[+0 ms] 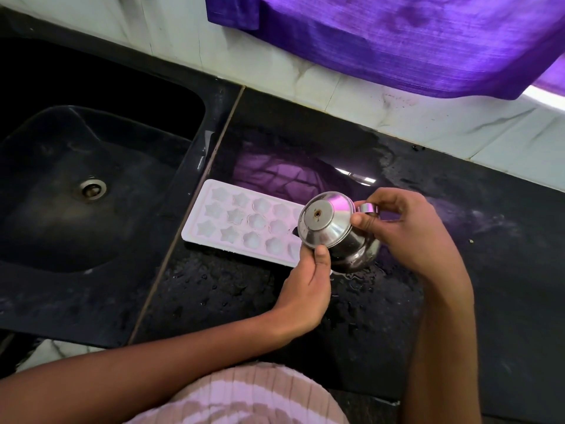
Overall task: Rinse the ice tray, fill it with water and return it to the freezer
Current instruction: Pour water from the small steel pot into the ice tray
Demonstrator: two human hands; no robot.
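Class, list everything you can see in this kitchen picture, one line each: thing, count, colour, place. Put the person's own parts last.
Ice tray: one, white, star-shaped cells, flat on the counter beside the sink.
Steel kettle: one, silver, lidded, tilted above the tray's right end, held in both hands.
Sink: one, black, left, with a metal drain.
Counter: one, black, wet with droplets.
Curtain: one, purple, hanging at top right.
Wall tiles: white, marbled, behind the counter.
Left hand: one, gripping the kettle at its lid edge.
Right hand: one, gripping the kettle's handle.
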